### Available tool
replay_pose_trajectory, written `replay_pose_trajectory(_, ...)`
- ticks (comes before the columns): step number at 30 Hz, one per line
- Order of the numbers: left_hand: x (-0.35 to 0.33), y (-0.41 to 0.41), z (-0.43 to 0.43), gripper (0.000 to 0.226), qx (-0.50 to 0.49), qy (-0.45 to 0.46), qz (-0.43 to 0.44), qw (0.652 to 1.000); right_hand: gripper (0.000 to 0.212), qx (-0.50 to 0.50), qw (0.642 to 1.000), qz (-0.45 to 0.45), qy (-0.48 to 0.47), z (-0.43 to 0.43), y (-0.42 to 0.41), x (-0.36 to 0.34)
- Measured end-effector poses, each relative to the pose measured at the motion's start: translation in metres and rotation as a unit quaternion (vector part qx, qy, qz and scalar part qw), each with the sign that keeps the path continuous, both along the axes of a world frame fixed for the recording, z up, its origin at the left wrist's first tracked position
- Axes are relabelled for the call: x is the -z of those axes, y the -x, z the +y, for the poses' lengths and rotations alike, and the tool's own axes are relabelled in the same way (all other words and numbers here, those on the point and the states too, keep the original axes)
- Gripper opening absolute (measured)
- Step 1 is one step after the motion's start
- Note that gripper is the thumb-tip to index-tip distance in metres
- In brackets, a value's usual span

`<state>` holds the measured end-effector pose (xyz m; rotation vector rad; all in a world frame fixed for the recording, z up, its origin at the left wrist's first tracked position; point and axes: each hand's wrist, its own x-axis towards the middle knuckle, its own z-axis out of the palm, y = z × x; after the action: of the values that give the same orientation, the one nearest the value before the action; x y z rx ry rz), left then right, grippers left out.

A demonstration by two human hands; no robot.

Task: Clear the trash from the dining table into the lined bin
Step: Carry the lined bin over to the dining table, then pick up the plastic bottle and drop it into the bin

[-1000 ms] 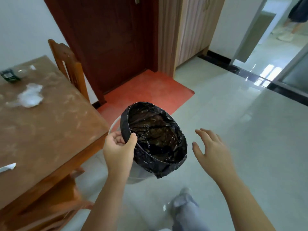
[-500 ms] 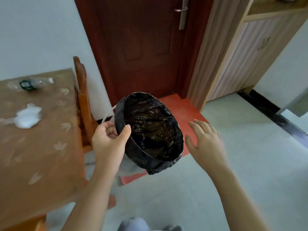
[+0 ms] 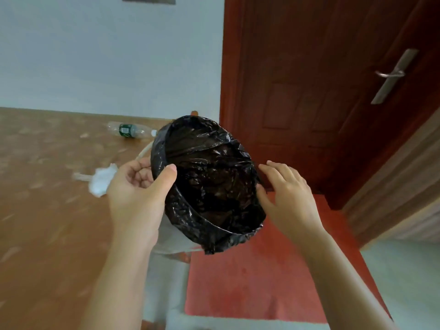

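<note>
My left hand (image 3: 138,194) grips the left rim of a white bin lined with a black plastic bag (image 3: 209,182), held up and tilted toward me beside the table. My right hand (image 3: 288,198) hovers with spread fingers at the bin's right rim, touching or nearly touching the liner. On the brown dining table (image 3: 47,210) lie a crumpled white tissue (image 3: 102,181) just left of my left hand and an empty clear plastic bottle with a green label (image 3: 128,131) near the far edge.
A dark red door (image 3: 321,91) with a metal handle (image 3: 390,75) stands behind the bin. A red mat (image 3: 262,270) covers the floor below. A white wall (image 3: 107,55) runs behind the table. A chair top (image 3: 194,113) peeks over the bin.
The view has swung left and up toward the table. The bin has come up beside the table's edge, and my right hand has closed in on its right rim.
</note>
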<state>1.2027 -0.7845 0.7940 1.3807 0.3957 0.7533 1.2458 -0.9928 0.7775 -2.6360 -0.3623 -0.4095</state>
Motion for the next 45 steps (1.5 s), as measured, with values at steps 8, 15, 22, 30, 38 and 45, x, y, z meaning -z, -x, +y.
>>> replay_pose_trajectory(8, -0.014, -0.060, 0.017, 0.021, -0.139, -0.017, -0.004, 0.990, 0.037, -0.129, 0.991, -0.012, -0.024, 0.048, -0.106, -0.002)
replay_pose_trajectory(15, -0.010, -0.108, 0.019, 0.019, -0.275, -0.053, 0.019, 0.960, 0.036, -0.250, 0.968, -0.018, -0.016, 0.069, -0.208, 0.008)
replay_pose_trajectory(22, -0.017, -0.153, 0.002, 0.039, -0.417, -0.054, 0.017, 0.907, 0.039, -0.378, 0.926, 0.007, -0.007, 0.083, -0.304, 0.002)
replay_pose_trajectory(30, -0.015, -0.174, 0.011, 0.021, -0.525, -0.050, 0.035, 0.849, 0.037, -0.492, 0.870, 0.009, -0.011, 0.152, -0.345, 0.005)
replay_pose_trajectory(38, 0.008, -0.207, 0.097, 0.026, -0.579, -0.029, 0.055, 0.813, 0.037, -0.508, 0.861, 0.014, 0.016, 0.246, -0.394, 0.024)
replay_pose_trajectory(45, 0.018, -0.242, 0.176, 0.036, -0.570, -0.034, 0.053, 0.819, 0.037, -0.513, 0.857, 0.025, 0.043, 0.329, -0.440, 0.032)
